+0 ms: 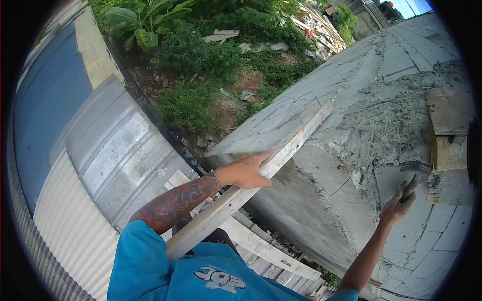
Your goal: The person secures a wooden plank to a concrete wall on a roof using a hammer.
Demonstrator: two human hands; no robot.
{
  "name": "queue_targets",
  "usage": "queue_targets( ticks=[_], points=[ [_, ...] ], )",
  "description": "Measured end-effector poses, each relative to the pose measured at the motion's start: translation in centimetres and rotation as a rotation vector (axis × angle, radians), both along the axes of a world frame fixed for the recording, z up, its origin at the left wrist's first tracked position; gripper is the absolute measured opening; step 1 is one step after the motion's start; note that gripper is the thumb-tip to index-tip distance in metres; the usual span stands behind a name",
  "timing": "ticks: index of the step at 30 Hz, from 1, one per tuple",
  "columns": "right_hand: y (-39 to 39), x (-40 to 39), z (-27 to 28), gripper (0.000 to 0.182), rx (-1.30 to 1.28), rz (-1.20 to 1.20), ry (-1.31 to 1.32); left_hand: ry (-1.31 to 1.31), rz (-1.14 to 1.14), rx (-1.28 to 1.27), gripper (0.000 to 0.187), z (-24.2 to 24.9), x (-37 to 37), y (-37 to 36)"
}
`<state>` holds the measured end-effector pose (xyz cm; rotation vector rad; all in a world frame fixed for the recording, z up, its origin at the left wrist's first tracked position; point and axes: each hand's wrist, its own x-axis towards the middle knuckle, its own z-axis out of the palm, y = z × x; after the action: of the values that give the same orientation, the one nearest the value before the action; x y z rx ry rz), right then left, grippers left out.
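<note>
My left hand (246, 171) is wrapped around a long wooden batten (216, 213), which slants from my chest up to the corner of the grey block wall (301, 175). The batten's far end lies against the wall's edge. On the right, my right hand (398, 204) is closed on what looks like a trowel (417, 171), its dark, mortar-smeared blade partly blurred against the wall. Beside it spreads a rough patch of wet mortar (386, 120). Wooden boards (449, 153) stand against the wall just right of the trowel.
Corrugated metal roofing (125, 150) and a blue roof sheet (52, 95) lie on the left. Below, a narrow gap with loose planks (271, 251) runs along the wall. Green plants (196, 55) and rubble fill the ground beyond. Thin wires (317, 101) stick out of the wall.
</note>
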<state>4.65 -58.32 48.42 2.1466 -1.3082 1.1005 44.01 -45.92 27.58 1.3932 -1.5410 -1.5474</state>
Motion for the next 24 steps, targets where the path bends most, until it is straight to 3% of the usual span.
queue_targets(
  ticks=[8, 13, 20, 24],
  points=[
    [-0.1, 1.7, 0.5, 0.015, -0.059, -0.018, 0.072, -0.004, -0.04, 0.046, 0.099, 1.6, 0.6, -0.3],
    [-0.4, 0.8, 0.4, 0.022, -0.019, -0.029, 0.06, -0.075, -0.069, 0.066, 0.1, 2.9, 0.9, -0.6],
    [-0.6, 1.6, 0.6, 0.015, -0.121, -0.034, 0.141, -0.016, -0.04, 0.035, 0.1, 0.9, 0.4, -0.5],
    [1.4, 1.0, 1.7, 0.017, 0.061, 0.03, 0.061, -0.001, -0.003, -0.037, 0.101, -0.5, -0.1, -0.2]
  ],
)
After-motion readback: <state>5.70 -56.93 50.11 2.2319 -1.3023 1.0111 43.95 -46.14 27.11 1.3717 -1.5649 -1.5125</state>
